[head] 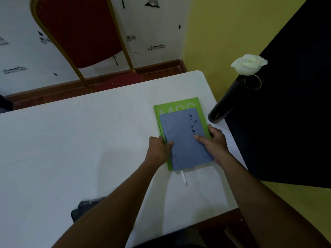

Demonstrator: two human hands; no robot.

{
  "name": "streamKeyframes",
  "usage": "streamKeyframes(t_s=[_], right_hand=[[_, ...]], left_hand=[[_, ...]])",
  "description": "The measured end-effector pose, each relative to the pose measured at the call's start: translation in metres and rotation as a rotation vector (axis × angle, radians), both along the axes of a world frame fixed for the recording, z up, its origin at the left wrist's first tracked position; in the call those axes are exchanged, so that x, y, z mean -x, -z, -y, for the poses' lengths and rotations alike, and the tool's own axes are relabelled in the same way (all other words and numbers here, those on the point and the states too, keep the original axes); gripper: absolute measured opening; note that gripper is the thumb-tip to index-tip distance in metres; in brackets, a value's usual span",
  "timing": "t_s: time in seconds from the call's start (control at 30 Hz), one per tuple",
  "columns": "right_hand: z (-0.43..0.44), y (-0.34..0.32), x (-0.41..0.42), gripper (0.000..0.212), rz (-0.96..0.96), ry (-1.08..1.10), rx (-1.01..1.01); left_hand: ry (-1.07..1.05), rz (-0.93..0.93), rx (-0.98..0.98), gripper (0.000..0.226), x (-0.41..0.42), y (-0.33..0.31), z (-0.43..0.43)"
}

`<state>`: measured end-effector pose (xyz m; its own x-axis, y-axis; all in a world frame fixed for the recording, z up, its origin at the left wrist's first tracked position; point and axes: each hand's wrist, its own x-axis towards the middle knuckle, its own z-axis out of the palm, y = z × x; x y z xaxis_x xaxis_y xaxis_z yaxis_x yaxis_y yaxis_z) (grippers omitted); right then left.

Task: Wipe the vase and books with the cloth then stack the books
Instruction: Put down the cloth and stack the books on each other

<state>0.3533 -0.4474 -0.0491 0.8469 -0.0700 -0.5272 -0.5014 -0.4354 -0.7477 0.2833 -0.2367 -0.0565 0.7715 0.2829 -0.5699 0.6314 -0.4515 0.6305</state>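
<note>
A blue book lies on top of a larger green book near the right end of the white table. My left hand grips the stack's left edge, thumb on the blue cover. My right hand holds the right edge, thumb resting on the blue cover. A white ribbon bookmark trails from the blue book's near end. A black vase with a white rose stands at the table's right edge, just beyond my right hand. A dark cloth lies near the front edge, partly hidden by my left forearm.
A red chair with a gold frame stands behind the table's far edge. A dark panel fills the right side past the table. The table's right edge runs close beside the books.
</note>
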Motion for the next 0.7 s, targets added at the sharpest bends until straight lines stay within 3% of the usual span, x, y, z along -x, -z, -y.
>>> streamKeyframes(t_s=[0.17, 0.4, 0.57, 0.7], right_hand=[[0.0, 0.0, -0.003, 0.095, -0.005, 0.007, -0.013], [-0.009, -0.013, 0.0, 0.084, -0.005, -0.136, 0.154], [-0.035, -0.026, 0.022, 0.065, 0.234, -0.154, 0.258], [-0.06, -0.034, 0.035, 0.061, 0.391, -0.336, 0.253]], left_hand=[[-0.018, 0.005, 0.007, 0.043, -0.008, -0.001, 0.003], [0.029, 0.008, 0.002, 0.043, -0.005, -0.01, -0.002], [0.15, 0.11, -0.044, 0.043, 0.003, -0.031, -0.012], [0.215, 0.189, -0.134, 0.055, 0.009, -0.051, -0.033]])
